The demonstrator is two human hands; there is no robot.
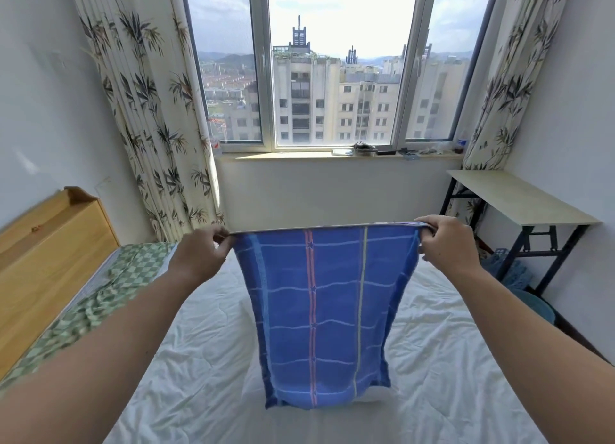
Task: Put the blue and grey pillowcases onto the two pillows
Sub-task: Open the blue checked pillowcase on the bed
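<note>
A blue checked pillowcase [327,314] with red and yellow stripes hangs stretched in front of me above the bed. My left hand [199,255] pinches its top left corner and my right hand [447,244] pinches its top right corner, so the upper edge is pulled taut. Its lower end bulges and touches the white sheet [206,354]; a little white shows beneath it. The bulge and that white may be a pillow inside, but I cannot tell. No grey pillowcase is in view.
A green checked cloth [109,294] lies along the bed's left side beside a wooden headboard [50,254]. A folding table [519,200] stands at the right with a blue crate [509,270] under it. Window sill [332,156] with small items lies ahead.
</note>
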